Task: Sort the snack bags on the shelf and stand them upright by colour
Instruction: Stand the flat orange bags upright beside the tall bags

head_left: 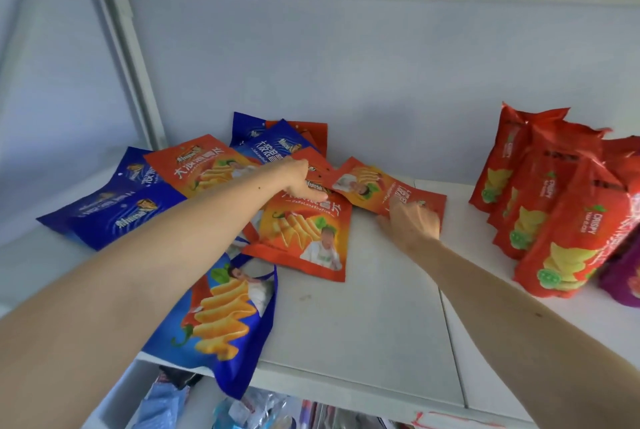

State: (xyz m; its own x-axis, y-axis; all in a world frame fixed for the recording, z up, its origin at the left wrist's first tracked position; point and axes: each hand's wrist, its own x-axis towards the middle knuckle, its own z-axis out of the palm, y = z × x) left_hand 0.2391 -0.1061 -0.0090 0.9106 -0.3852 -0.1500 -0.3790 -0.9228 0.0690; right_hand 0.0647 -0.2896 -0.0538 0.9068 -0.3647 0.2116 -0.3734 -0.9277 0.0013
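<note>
Red and blue snack bags lie flat in a loose heap on the white shelf (pixel 363 324). My left hand (pixel 299 179) reaches over the heap and grips the top edge of a small red bag (pixel 313 160) at the heap's middle. My right hand (pixel 412 224) pinches the near end of another red bag (pixel 388 186) that lies flat to the right. A large red bag (pixel 304 238) lies between my arms. A blue bag (pixel 225 318) hangs over the shelf's front edge under my left arm. More blue bags (pixel 107 210) lie at the left.
Three red bags (pixel 554 207) stand upright in a row at the right, with a purple bag (pixel 623 273) behind them at the frame's edge. A shelf post (pixel 138 75) rises at the back left. Other packets (pixel 242 408) show on the level below.
</note>
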